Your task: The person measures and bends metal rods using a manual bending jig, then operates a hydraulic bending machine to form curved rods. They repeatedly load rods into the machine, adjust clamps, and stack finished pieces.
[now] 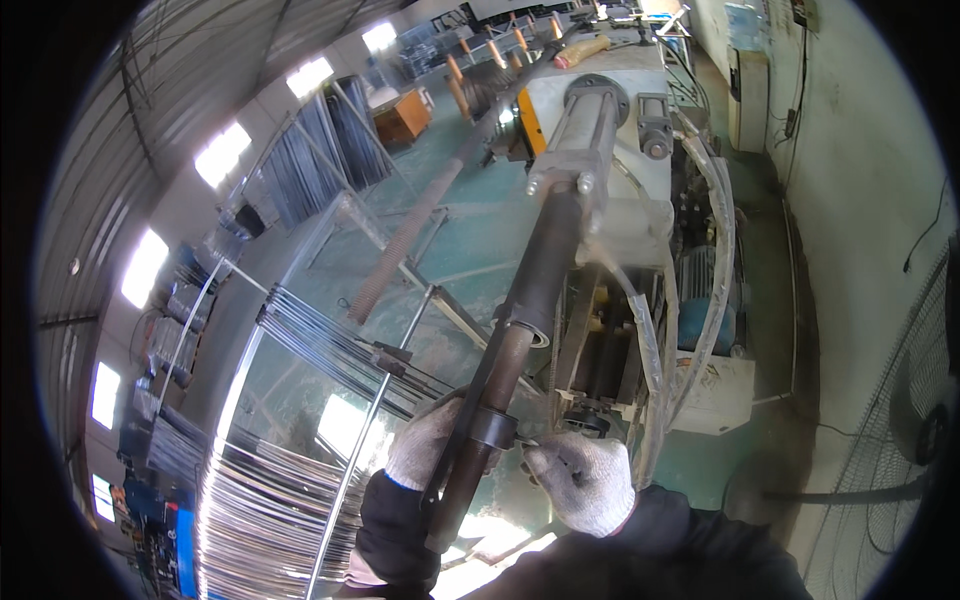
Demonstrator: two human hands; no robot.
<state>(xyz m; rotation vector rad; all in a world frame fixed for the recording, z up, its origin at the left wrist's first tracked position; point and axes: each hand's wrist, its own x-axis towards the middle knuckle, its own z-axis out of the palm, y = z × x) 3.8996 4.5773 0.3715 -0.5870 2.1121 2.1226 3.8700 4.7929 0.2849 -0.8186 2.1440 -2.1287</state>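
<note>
A long brown metal rod (459,498) slopes from the machine's cylinder down toward me, with a dark collar (493,429) around it. My left hand (421,446), in a whitish knit glove, reaches around the rod from the left just at the collar. Its fingers pass behind the rod, and fingertips show at the right side. To the right of the collar is my right hand (583,483), gloved alike, thumb and fingers closed together. A thin metal piece sticks out from them toward the collar, too small to name. A dark bar (475,393) runs alongside the rod.
The machine's cylinder (585,133) and hoses (712,270) stand ahead. Bundles of shiny metal rods (280,490) lie on a rack at the left. A caged fan (900,420) is at the right near the wall. A rusty threaded bar (410,240) extends over the floor.
</note>
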